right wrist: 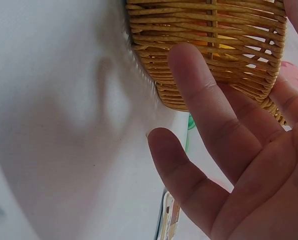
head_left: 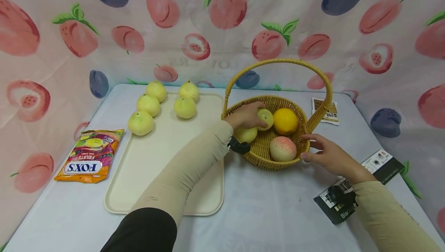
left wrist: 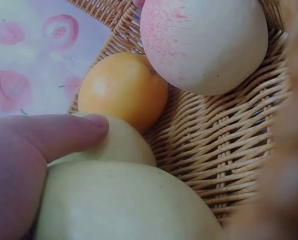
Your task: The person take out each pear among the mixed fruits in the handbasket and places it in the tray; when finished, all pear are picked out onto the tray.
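In the head view, my left hand (head_left: 247, 116) reaches inside the yellow wicker basket (head_left: 262, 163). Its fingers hold a pale green fruit (head_left: 265, 119), round like a small melon; the left wrist view shows the thumb (left wrist: 74, 134) lying across it. A second pale green fruit (head_left: 245, 135) sits under the wrist, partly covered. An orange (head_left: 285, 121) and a pink-and-white peach (head_left: 283, 148) lie beside them. My right hand (head_left: 325, 154) rests at the basket's right rim. In the right wrist view its fingers (right wrist: 191, 75) are spread and fairly straight along the woven side (right wrist: 204, 30).
A cream tray (head_left: 163, 159) stands left, with several pale green fruits (head_left: 185, 107) at its far end and left edge. Beside it lies a candy bag (head_left: 89, 156). A black card package (head_left: 335, 201) is under the right forearm, and a small packet (head_left: 326, 111) lies behind the basket.
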`<action>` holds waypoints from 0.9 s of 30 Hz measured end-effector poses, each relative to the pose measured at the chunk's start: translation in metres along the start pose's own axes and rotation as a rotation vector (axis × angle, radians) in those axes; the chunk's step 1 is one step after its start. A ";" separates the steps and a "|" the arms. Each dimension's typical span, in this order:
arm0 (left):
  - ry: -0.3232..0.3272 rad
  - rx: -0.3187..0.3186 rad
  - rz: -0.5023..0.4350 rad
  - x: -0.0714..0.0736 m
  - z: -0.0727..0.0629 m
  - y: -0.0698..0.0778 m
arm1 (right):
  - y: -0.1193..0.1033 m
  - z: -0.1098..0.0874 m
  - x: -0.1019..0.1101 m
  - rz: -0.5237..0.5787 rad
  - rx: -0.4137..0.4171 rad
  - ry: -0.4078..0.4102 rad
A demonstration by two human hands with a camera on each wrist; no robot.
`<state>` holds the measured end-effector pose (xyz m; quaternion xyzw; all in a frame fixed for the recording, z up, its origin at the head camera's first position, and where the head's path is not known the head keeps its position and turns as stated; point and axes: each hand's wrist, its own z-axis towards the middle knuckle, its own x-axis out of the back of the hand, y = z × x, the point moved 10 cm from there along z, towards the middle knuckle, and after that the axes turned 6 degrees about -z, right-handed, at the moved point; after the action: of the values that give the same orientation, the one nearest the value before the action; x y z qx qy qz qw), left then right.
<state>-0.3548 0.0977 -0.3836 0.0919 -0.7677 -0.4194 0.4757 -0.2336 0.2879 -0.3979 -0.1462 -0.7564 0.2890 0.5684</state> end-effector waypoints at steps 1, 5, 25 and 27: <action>-0.002 0.002 -0.015 0.000 0.000 -0.001 | 0.000 0.000 0.000 0.001 0.000 0.002; -0.002 -0.013 -0.035 -0.001 0.001 -0.001 | 0.000 0.001 0.000 -0.005 0.001 0.008; -0.074 -0.038 0.047 -0.005 -0.001 0.004 | 0.000 -0.001 0.000 -0.007 -0.009 0.006; -0.087 -0.025 0.047 -0.007 -0.001 0.003 | 0.001 0.000 0.000 -0.011 -0.011 0.002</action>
<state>-0.3495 0.1028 -0.3855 0.0494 -0.7843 -0.4213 0.4528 -0.2333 0.2883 -0.3985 -0.1453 -0.7580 0.2817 0.5700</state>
